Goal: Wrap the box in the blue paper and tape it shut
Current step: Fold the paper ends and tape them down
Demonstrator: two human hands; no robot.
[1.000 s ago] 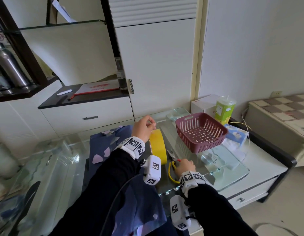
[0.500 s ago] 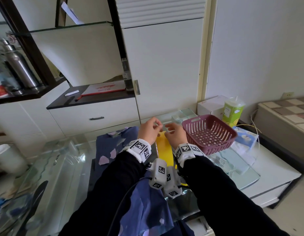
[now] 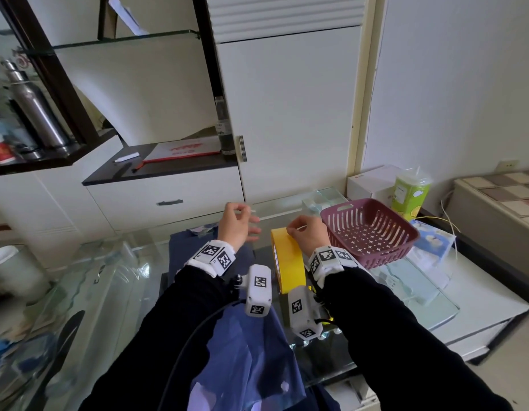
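Hands first: we hold them apart over the table. Our left hand (image 3: 238, 226) is raised, thumb and forefinger pinching a thin pale strip (image 3: 252, 210), the lower fingers stretched out; whether that strip runs from the roll is too blurred to tell. Our right hand (image 3: 309, 237) is curled over the top of the wide yellow roll of tape (image 3: 290, 265), gripping it.

Nearest to us, the sheet of dark blue wrapping paper with pale shapes (image 3: 245, 351) spills over the near edge of the clear glass table (image 3: 123, 280) and runs away under our left forearm. We cannot make out the box to be wrapped anywhere on it.

Past the paper, the tape roll stands on its edge on the glass, just right of the sheet. Close to the right of our right hand sits the maroon slotted plastic basket (image 3: 384, 256), with a pale blue tissue pack (image 3: 432, 238) beside it.

Behind the basket stand a green drink carton (image 3: 410, 194) and a white cardboard box (image 3: 370, 180) against the wall. Farther left, a white drawer unit (image 3: 168, 197) sits under a dark shelf, and a tall steel flask (image 3: 37, 114) stands at the far left.
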